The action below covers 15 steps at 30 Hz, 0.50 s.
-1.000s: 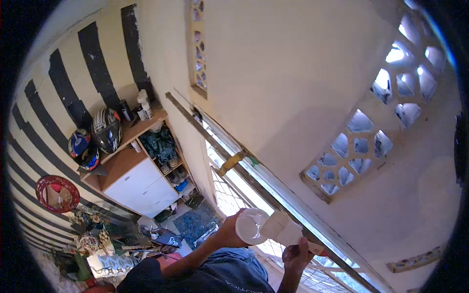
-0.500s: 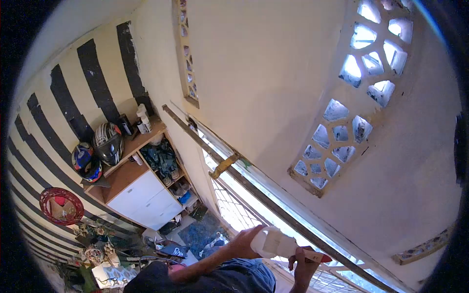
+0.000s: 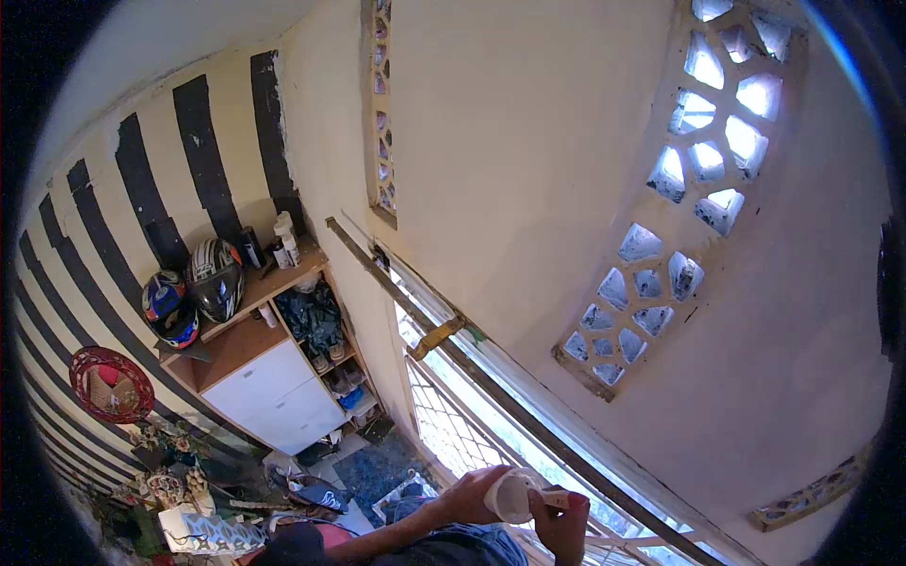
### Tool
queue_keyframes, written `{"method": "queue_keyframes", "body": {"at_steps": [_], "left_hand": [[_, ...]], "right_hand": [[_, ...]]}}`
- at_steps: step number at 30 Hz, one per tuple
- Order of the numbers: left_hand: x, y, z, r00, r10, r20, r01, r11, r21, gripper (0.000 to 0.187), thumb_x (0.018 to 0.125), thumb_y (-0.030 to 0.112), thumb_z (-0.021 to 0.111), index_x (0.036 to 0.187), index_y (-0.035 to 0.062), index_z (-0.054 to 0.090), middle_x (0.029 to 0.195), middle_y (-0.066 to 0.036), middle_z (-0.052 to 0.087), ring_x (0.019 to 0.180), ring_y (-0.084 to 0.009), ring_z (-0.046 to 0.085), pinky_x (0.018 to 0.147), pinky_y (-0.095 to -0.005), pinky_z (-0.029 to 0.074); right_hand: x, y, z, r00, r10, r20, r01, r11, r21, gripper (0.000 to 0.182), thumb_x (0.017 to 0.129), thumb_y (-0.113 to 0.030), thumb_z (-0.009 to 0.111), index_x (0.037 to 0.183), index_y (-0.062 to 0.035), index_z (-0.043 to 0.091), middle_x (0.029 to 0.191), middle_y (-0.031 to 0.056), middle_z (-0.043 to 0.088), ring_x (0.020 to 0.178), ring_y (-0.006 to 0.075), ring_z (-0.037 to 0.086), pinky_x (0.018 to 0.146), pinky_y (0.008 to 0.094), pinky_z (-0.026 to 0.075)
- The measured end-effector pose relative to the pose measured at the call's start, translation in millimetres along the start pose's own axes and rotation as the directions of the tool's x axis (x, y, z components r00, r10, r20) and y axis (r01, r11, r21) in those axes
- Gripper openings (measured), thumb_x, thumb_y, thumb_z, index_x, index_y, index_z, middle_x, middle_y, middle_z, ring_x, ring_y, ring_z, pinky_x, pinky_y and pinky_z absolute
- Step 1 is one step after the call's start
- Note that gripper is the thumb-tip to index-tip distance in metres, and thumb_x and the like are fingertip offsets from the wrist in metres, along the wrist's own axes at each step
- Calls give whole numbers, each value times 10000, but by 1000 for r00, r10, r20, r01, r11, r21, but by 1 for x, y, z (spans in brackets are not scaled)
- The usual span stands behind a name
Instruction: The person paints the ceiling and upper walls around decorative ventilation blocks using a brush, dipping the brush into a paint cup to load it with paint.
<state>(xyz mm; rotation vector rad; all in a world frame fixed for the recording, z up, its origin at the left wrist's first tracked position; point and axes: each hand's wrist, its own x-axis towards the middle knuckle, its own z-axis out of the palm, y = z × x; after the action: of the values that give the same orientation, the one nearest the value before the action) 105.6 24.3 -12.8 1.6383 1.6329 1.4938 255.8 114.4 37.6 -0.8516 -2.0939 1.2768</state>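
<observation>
Near the bottom of the view, my left hand (image 3: 472,494) is wrapped round a white container (image 3: 512,494), whose round end faces me. Close to its right, my right hand (image 3: 559,528) grips a small pale object with a red end (image 3: 566,500). The fingers of my right hand are right at the container's edge; whether they touch it I cannot tell. What the red-ended object is cannot be made out.
A long rail (image 3: 528,415) runs diagonally past a barred window. At the left, two helmets (image 3: 216,280) and bottles stand on a shelf unit (image 3: 274,396). A red-rimmed round item (image 3: 111,385) hangs on the striped wall. Shoes lie on the floor.
The white container has turned so its round end shows more. My right hand has moved left and down, closer to the container. The whole view has shifted slightly.
</observation>
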Motion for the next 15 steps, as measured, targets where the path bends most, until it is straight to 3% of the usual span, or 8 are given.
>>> {"method": "queue_keyframes", "body": {"at_steps": [1,2,3,6,9,11,13,15], "left_hand": [[1,4,-2,1000,-3,-19,3,1000,23,653,599,213,803,1114,5,461,955,-192,585,869,-346,607,728,-399,507],[1,6,-2,999,-5,-37,7,999,47,647,603,214,800,1112,4,461,955,-190,586,865,-346,609,723,-398,509],[0,7,-1,999,-11,-35,13,999,41,647,603,214,800,1112,4,461,955,-190,586,865,-346,609,723,-398,509],[-1,3,2,994,4,-105,-1,999,33,644,614,219,794,1117,4,455,947,-182,590,848,-349,615,703,-392,511],[-1,3,3,989,61,-136,-47,993,108,660,608,209,795,1129,10,444,938,-180,591,847,-354,613,697,-399,510],[-2,1,5,993,-13,-115,21,997,70,659,603,195,793,1132,18,442,934,-179,588,842,-361,610,693,-405,507],[-4,-2,8,990,-3,-144,21,992,127,645,603,192,789,1124,24,448,936,-175,586,845,-364,605,692,-407,505],[-5,1,7,991,6,-137,16,987,157,638,608,189,785,1125,27,447,939,-178,584,855,-365,601,695,-408,504]], "right_hand": [[0,1,4,997,75,-33,-72,994,88,223,779,-172,683,697,4,574,585,53,579,496,95,538,439,222,406],[3,-24,2,982,186,-10,-184,975,122,244,760,-185,706,687,13,583,601,59,590,520,96,541,465,226,404],[0,-21,4,981,195,-9,-192,974,120,244,760,-185,706,687,13,583,601,59,590,520,96,541,465,226,404],[-1,-7,14,960,173,-222,-179,984,-6,257,741,-212,727,712,0,584,615,59,588,532,109,546,464,231,402],[-3,-20,16,964,199,-179,-193,980,48,283,735,-242,728,704,-1,581,605,68,584,516,119,546,452,243,400],[3,-27,13,964,216,-158,-205,975,79,297,733,-257,729,700,-2,580,599,73,582,507,124,547,447,249,399],[5,-29,10,991,119,-62,-123,991,-59,297,730,-253,731,682,-1,580,582,59,575,494,114,539,440,247,393],[2,-27,11,989,127,-76,-132,989,-61,272,729,-224,735,673,-4,585,576,43,576,488,102,532,438,241,394]]}}
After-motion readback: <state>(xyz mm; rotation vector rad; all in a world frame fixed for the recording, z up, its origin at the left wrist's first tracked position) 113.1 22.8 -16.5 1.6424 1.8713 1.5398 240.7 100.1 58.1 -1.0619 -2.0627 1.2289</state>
